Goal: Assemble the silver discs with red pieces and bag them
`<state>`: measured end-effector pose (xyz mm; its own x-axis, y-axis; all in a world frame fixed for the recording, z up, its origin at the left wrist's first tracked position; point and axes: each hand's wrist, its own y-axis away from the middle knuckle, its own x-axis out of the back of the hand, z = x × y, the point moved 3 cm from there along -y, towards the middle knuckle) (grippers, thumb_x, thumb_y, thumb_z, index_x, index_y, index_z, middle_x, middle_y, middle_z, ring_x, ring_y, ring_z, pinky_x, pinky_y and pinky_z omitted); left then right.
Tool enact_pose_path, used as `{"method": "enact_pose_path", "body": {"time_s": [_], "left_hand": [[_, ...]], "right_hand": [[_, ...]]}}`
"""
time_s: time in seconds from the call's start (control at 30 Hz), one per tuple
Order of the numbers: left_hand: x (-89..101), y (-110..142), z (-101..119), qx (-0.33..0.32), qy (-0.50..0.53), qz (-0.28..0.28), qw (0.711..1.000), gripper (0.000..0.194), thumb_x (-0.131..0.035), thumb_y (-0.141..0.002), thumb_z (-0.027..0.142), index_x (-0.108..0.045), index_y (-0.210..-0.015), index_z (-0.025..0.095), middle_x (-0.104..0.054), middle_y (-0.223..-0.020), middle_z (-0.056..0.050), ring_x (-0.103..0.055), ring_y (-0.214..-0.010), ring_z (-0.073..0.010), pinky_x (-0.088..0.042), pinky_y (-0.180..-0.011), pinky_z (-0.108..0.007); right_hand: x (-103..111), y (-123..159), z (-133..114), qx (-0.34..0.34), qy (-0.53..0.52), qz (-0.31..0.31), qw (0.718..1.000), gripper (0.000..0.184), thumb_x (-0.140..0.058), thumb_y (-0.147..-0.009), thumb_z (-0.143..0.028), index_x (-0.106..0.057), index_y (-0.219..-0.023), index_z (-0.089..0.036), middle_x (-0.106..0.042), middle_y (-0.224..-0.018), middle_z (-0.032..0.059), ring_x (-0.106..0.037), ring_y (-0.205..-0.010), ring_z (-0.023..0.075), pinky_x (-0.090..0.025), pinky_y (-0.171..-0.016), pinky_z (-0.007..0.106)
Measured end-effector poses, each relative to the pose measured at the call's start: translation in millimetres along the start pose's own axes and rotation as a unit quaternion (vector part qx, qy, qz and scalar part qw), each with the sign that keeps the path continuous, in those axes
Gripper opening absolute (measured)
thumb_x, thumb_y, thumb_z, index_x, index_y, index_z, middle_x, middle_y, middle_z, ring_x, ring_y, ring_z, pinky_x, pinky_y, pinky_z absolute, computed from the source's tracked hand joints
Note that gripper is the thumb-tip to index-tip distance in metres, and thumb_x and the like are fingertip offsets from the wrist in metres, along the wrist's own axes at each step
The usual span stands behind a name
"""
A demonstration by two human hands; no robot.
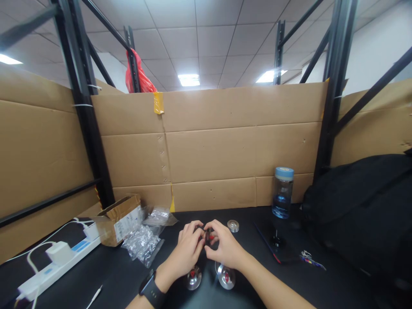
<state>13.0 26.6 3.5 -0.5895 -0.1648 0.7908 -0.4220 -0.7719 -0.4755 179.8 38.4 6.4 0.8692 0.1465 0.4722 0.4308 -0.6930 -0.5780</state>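
My right hand [223, 244] is closed, thumb and fingers pinching a small round disc [208, 237] with a dark rim and red at its middle. Right against it is my left hand [188, 249], its fingers curled in. Something dark shows between the left fingertips, but I cannot make out what it is. Beneath my left wrist lies a shiny, clear round piece with a red centre [194, 279]. A similar round piece [226, 278] sits below my right hand, partly over another clear rim. Farther back lies a clear disc [233, 225].
At left stand an open cardboard box [117, 221], bubble wrap [144, 244] and a white power strip [61, 270]. A blue-lidded bottle [282, 193], a flat dark object [267, 242], coloured cords [312, 259] and a black bag [360, 214] are at right. Cardboard walls [212, 150] enclose the table.
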Motion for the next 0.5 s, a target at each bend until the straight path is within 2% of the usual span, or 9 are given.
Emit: {"method": "enact_pose_path", "body": {"time_s": [0.33, 0.5], "left_hand": [[-1.7, -1, -9, 0.034, -0.033, -0.004, 0.999, 0.015, -0.044, -0.1, 0.026, -0.059, -0.096, 0.025, -0.056, -0.127, -0.005, -0.048, -0.12, -0.026, -0.039, -0.098, -0.045], [-5.2, 0, -14, 0.041, -0.052, -0.003, 0.998, 0.018, -0.042, -0.1, 0.024, -0.06, -0.098, 0.024, -0.056, -0.129, -0.005, -0.046, -0.121, -0.0254, -0.037, -0.096, -0.043]], "right_hand": [[5, -2, 6, 0.01, 0.091, -0.007, 0.996, 0.049, -0.067, -0.066, -0.009, -0.067, -0.113, -0.023, -0.063, -0.1, 0.004, -0.062, -0.081, 0.0175, -0.054, -0.07, 0.028], [5, -2, 11, -0.001, 0.114, -0.004, 0.994, 0.048, -0.066, -0.066, -0.011, -0.07, -0.112, -0.021, -0.064, -0.1, 0.0043, -0.064, -0.081, 0.0178, -0.054, -0.073, 0.028]]}}
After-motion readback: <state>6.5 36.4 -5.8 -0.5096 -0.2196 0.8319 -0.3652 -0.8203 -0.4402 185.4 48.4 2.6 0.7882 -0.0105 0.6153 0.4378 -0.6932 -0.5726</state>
